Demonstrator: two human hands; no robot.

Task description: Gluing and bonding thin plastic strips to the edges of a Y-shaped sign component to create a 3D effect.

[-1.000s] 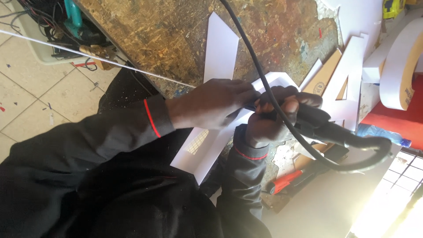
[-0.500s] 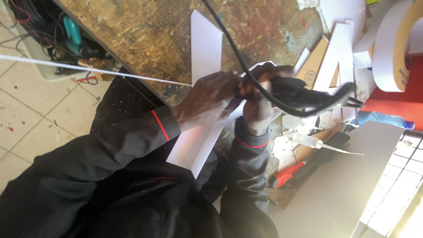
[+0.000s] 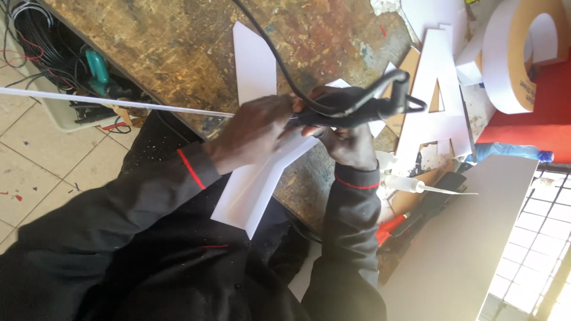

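A black corded tool (image 3: 357,110) is gripped in the right hand (image 3: 351,139), its fingers (image 3: 333,128) closed around the handle, above a scarred wooden table (image 3: 178,53). The left hand (image 3: 256,134) is pressed, fingers curled, onto a folded white strip (image 3: 256,184) that is held just under the tool and hangs over the table's near edge. The tool's black cable (image 3: 267,41) is looped away toward the far side. A thin white rod (image 3: 107,102) is stretched out to the left. At right, a large white cut-out letter (image 3: 437,101) is laid on the table, with a rounded white letter (image 3: 505,59) beside it and a small glue bottle (image 3: 410,185) nearby.
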